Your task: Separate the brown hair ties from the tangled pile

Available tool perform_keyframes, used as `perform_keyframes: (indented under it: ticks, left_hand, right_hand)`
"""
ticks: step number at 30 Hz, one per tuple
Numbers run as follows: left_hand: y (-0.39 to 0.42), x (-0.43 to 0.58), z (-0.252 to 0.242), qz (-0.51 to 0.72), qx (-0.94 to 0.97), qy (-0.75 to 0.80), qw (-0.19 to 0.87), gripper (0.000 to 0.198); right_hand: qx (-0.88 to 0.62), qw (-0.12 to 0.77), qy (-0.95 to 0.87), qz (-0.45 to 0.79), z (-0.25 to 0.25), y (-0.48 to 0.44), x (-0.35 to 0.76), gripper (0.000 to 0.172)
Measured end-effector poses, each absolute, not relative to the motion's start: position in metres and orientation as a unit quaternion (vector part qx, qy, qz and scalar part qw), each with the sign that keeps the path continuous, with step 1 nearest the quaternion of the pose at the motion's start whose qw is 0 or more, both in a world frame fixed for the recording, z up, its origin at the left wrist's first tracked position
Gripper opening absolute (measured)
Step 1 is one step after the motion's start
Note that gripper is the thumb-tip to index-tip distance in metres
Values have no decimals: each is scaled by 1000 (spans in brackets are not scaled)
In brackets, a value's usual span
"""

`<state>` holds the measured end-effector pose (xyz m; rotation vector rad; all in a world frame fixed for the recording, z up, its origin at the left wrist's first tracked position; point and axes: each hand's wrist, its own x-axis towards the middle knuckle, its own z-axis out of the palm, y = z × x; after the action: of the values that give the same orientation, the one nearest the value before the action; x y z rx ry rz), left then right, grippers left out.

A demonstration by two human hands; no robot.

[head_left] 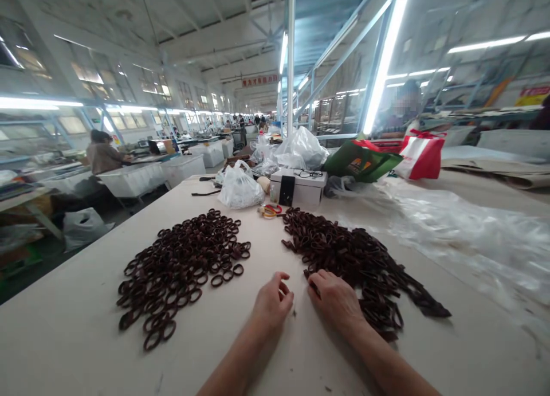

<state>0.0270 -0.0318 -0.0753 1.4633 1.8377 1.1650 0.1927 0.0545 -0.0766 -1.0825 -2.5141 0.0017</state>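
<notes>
Two heaps of dark brown pieces lie on the pale table. In the left heap are small round rings [184, 255], many lying flat and separate. The right heap holds flattened, tangled loops [339, 250] that look like fabric or leather bands. My left hand [272, 301] hovers over or rests on the table between the heaps, its curled fingers and thumb apart, with nothing visible in them. At the near left edge of the right heap, my right hand [333, 295] has its fingers bent around a dark brown loop, mostly hidden beneath them.
Behind the heaps are yellow-and-red-handled scissors [270, 211], a white box [305, 187] and a white plastic bag [241, 187]. A green bag [363, 161] and a red-and-white bag [421, 155] stand farther right. Clear plastic sheeting [468, 230] covers the right side. A person [103, 152] sits at far left.
</notes>
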Motion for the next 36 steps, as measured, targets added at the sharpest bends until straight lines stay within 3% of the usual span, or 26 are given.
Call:
perform_keyframes:
  ticks: [3,7,8,10,13,15,18,22,32,36]
  left_hand:
    - [-37,41,-76,417,554,633,344,27]
    - [-46,62,-76,335,548,480,597,23]
    - [-46,64,-77,339,543,478,601,20]
    - [-43,61,-77,402,543,538,504,17]
    - [-34,44,-73,480,520,642,294,33]
    - [-31,33,-71,488,509,664,248,43]
    - [-29,26,-72,485,506,639,318,27]
    - [-28,30,-79,522,469,606,375,20]
    - [-35,53,-71,590,414,547,426,21]
    - [-37,59,-76,575,451,519,444,15]
  right_hand:
    - [-387,216,-896,4,-80,57,194,9]
    - [-387,224,-894,7,-83,60,194,14]
    - [-389,224,-893,9,-84,60,195,14]
    - [-388,229,-893,17,-82,61,196,14]
    - [-353,252,-900,53,-78,58,196,14]
    - [-313,269,-905,98,-76,52,196,13]
    - [-264,292,-900,185,-76,45,193,13]
    - [-260,320,-860,301,-85,48,192,13]
    - [-305,274,-771,488,-79,43,190,23]
    - [-303,302,-739,521,-85,46,189,23]
